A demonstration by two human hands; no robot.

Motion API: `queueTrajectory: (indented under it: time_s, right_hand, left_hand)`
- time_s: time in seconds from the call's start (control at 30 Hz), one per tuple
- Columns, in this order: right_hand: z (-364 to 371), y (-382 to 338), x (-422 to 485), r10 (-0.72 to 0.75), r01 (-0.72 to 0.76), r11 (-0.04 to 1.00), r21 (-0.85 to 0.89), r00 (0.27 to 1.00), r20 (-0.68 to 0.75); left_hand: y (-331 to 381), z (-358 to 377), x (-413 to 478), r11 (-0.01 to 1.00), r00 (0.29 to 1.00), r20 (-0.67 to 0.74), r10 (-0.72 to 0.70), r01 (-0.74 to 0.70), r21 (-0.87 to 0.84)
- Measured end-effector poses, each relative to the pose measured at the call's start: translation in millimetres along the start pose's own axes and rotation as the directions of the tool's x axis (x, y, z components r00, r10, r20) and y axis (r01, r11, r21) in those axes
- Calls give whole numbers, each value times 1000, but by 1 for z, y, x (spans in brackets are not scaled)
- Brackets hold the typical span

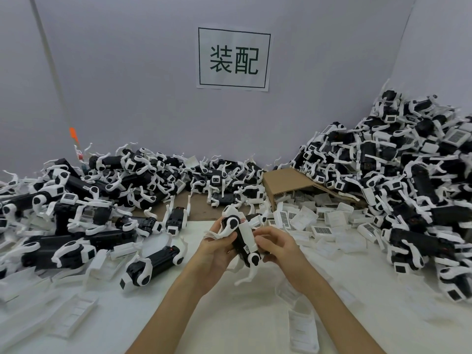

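Head view: both hands meet over the middle of the white tabletop (229,315), holding a black-and-white toy robot dog (240,241) just clear of the surface. The left hand (217,247) cups it from the left, fingers curled round the black body, thumb up by the front leg joint. The right hand (277,245) comes in from the right, fingers bent, fingertips pinching the white side panel (249,232). One white leg dangles below. Heaps of the same dogs fill the left edge (76,200) and the far right corner (396,175); a cardboard box (283,180) lies at the far edge.
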State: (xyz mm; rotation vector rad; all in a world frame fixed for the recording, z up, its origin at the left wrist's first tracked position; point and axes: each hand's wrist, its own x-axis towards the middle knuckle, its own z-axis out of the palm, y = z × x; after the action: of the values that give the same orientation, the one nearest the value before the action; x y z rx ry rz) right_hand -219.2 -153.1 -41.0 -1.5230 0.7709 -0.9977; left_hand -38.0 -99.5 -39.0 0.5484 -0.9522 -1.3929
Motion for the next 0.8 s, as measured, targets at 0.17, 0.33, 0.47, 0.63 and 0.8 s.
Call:
queueTrajectory:
  time_s: [0.17,0.33,0.47,0.63,0.8]
  right_hand:
    - [0,-1,-1,-12,12,1000,-15,1000,16]
    - [-1,-2,-3,-38,44,997,-66,995,89]
    - [0,-1,-1,-8,9,1000,-18,998,66]
    - [-3,-2,-2,9,-4,999,-48,994,106]
    - [-4,-4,-4,38,-26,994,-105,992,121]
  left_hand:
    - [-2,0,0,1000,999,33,-12,12,4]
    - [0,-3,0,1000,1000,27,-1,1,17]
    - [0,-2,-1,1000,999,40,-13,12,18]
    - [0,-2,-1,999,999,41,-29,27,39]
    - [-2,-5,-1,996,998,29,-63,61,65]
